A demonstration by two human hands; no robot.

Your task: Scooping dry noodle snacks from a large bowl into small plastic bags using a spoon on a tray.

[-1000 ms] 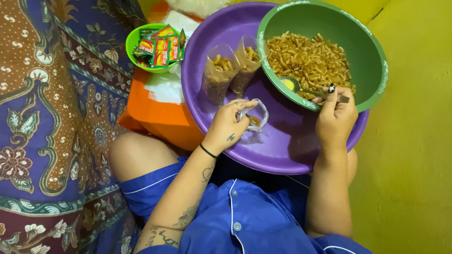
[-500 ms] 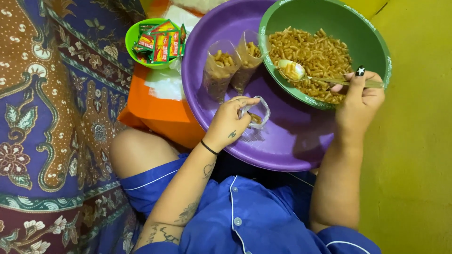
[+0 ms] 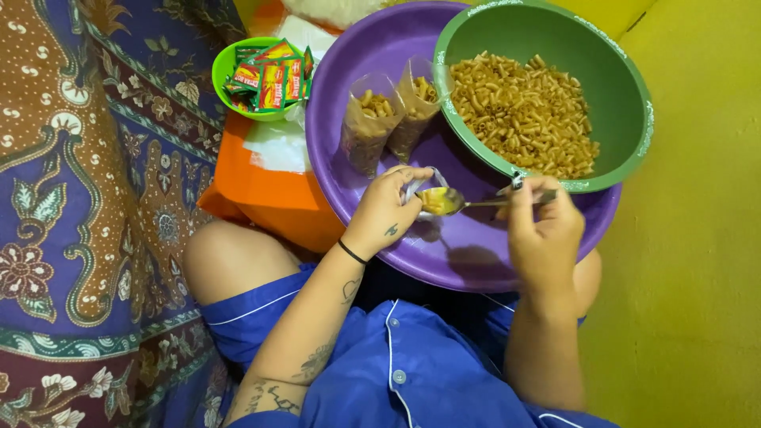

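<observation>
Spoon: metal spoon [image 3: 453,201] pinched by its handle in the right hand [image 3: 543,238], grip closed on it; bowl end loaded with yellowish pieces, held level at the mouth of the open bag.
Left hand: left hand [image 3: 386,212] with fingers clamped on the rim of a small clear plastic bag [image 3: 418,189], holding the mouth open (bag mostly hidden behind fingers and spoon); black band on the wrist.
Where: both hands hover over the near part of the purple basin [image 3: 476,254], which rests on the person's lap.
Filled bags: two clear bags of pasta snack [image 3: 388,119] stand upright, touching each other, inside the purple basin, just beyond the left hand.
Green basin: large green basin [image 3: 626,103] sits in the purple one on its far right side, holding a heap of orange-brown macaroni snack [image 3: 523,111].
Left side: small bright-green bowl [image 3: 222,75] of red and green sachets [image 3: 269,75] on an orange surface [image 3: 269,198], beside the purple basin.
Surroundings: patterned cloth [image 3: 79,198] to the left, yellow floor [image 3: 690,301] to the right.
</observation>
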